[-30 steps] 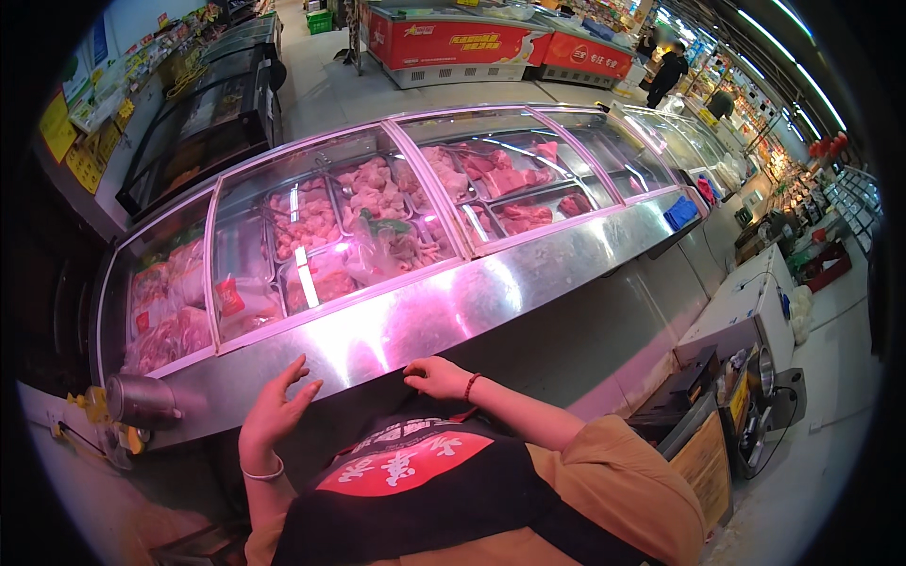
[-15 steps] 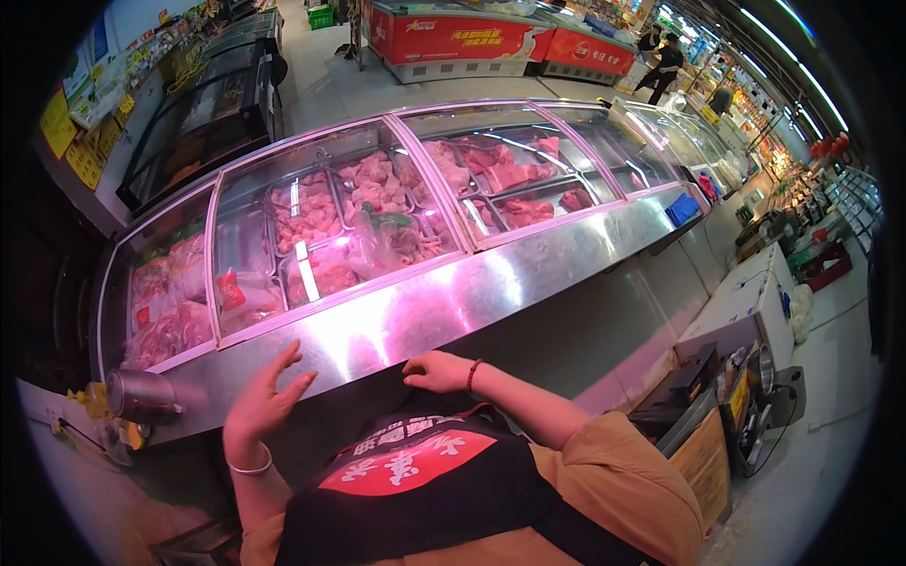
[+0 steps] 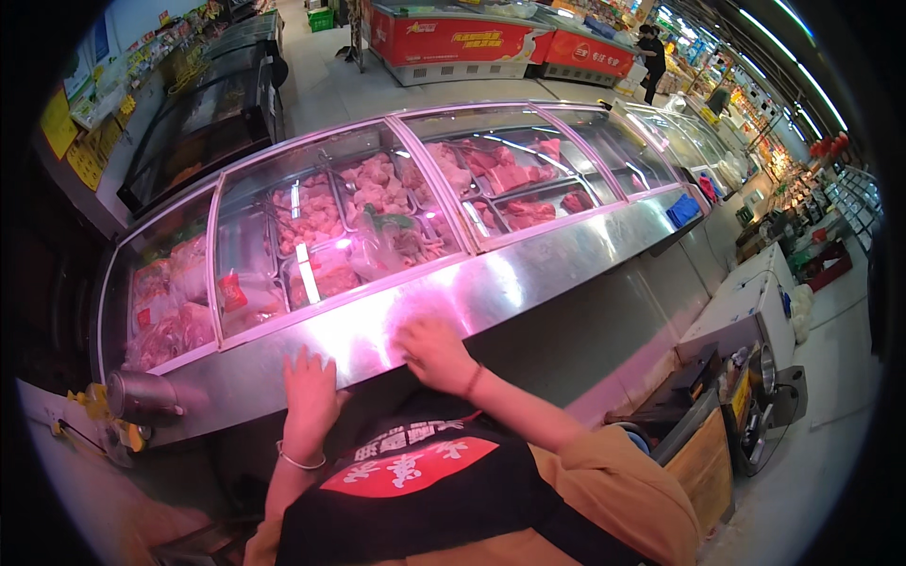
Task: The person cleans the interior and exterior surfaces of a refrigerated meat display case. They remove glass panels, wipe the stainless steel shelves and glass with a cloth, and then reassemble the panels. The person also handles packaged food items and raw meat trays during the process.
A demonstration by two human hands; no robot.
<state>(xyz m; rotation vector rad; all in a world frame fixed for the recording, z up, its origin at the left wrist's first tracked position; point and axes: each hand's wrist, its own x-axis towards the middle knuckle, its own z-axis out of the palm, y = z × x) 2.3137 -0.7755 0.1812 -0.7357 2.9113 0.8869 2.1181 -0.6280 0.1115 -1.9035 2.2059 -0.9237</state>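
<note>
My left hand (image 3: 312,389) rests its outstretched fingers on the front edge of the stainless steel ledge (image 3: 557,275), with nothing in it. To its right, my right hand (image 3: 433,350) reaches over the same ledge, its fingers forward and slightly blurred, holding nothing that I can see. A beaded bracelet (image 3: 473,380) circles the right wrist, and a pale bangle (image 3: 300,459) the left. Just beyond the hands stands a glass-covered meat display case (image 3: 477,251). Pink-lit meat pieces (image 3: 307,212) lie there in metal trays, beside a clear plastic bag (image 3: 374,247).
A metal canister (image 3: 142,392) stands at the ledge's left end. Blue cloth (image 3: 681,209) lies towards its right end. A white cabinet (image 3: 741,307) and a wooden-sided box (image 3: 703,462) sit on the right. Red freezers (image 3: 462,42) and a person (image 3: 651,61) are farther back.
My left hand has moved right and down onto the ledge's edge. My right hand has gone forward onto the ledge and its fingers have straightened. The distant person has shifted.
</note>
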